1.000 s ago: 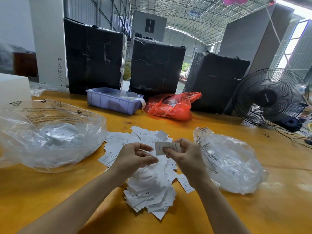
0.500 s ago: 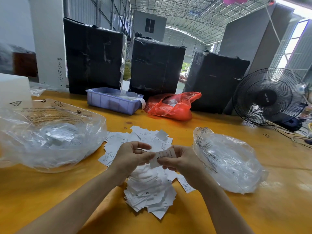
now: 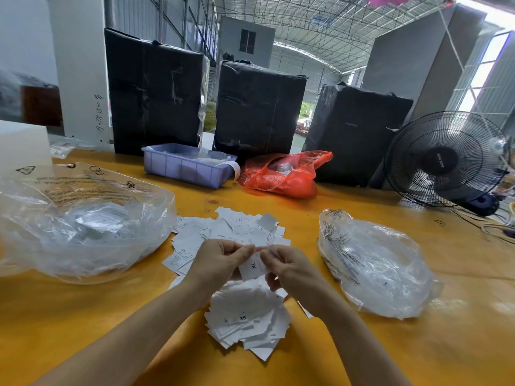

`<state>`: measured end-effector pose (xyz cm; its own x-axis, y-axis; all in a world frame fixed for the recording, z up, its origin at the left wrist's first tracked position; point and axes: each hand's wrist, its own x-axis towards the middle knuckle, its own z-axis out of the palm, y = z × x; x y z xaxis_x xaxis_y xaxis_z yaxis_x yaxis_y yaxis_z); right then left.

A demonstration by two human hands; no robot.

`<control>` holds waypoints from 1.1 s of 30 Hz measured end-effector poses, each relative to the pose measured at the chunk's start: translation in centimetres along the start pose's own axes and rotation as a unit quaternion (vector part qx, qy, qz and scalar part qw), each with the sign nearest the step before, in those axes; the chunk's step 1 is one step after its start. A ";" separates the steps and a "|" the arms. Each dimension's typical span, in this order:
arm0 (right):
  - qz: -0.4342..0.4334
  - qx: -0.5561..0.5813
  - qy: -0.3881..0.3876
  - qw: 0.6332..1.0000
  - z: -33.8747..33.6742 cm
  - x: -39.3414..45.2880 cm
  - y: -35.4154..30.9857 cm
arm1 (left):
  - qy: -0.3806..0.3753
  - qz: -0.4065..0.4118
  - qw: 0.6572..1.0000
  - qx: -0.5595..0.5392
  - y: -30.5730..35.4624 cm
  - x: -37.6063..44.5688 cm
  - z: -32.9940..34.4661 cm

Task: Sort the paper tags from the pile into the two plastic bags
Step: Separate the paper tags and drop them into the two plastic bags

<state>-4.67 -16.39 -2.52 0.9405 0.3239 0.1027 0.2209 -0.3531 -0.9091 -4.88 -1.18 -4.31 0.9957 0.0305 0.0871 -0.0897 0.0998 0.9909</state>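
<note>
My forearms come in from 7 and 5 o'clock and meet over the pile of paper tags (image 3: 239,277) in the middle of the yellow bench (image 3: 418,344). My left hand (image 3: 220,261) and right hand (image 3: 289,270) are curled toward each other, knuckles up, fingertips almost touching. Between them I pinch one tag (image 3: 253,266) marked XL, tilted, its upper edge held by both thumbs and forefingers, just above the pile. A tag marked XS lies face up on the near heap at 6 o'clock. The big clear bag (image 3: 83,227) sits at 9 o'clock, touching the pile's edge, with tags inside it. The smaller clear bag (image 3: 376,263) lies at 3 o'clock, just beside my right hand. At 12 o'clock stand a purple tray (image 3: 184,169) and a red bag (image 3: 284,174); a black fan (image 3: 446,160) is at 2 o'clock.
</note>
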 end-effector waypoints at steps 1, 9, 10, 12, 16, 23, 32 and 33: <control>-0.007 0.007 -0.002 1.000 0.0 0.0 -0.1 | 0.002 0.001 1.000 0.004 0.0 0.0 0.0; -0.078 0.034 0.161 0.983 -0.3 0.3 0.3 | 0.025 -0.040 0.997 -0.054 0.2 0.0 0.3; -0.080 0.017 0.151 0.985 -0.1 0.3 0.4 | 0.022 -0.040 0.998 -0.044 0.1 0.0 0.4; -0.084 -0.011 0.121 0.989 0.4 0.4 0.6 | 0.019 -0.033 0.999 -0.010 0.0 -0.2 0.6; -0.069 -0.042 0.100 0.992 0.4 0.4 0.4 | 0.042 -0.030 0.999 0.009 0.1 -0.3 0.7; -0.112 -0.074 0.080 0.988 1.0 0.0 0.0 | 0.103 -0.017 0.992 -0.065 0.3 -0.1 0.4; -0.007 0.160 0.105 0.982 -0.1 -0.2 -0.6 | 0.028 -0.056 0.988 -0.143 1.1 -0.3 0.6; 0.023 0.195 0.116 0.974 -0.3 -0.2 -0.5 | 0.022 -0.074 0.987 -0.138 1.1 -0.3 0.5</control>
<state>-4.89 -16.53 -1.94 0.9901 0.0929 0.1055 0.1048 0.0116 -0.9944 -5.25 -1.62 -3.14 0.9970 0.0375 -0.0679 0.0491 0.3732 0.9264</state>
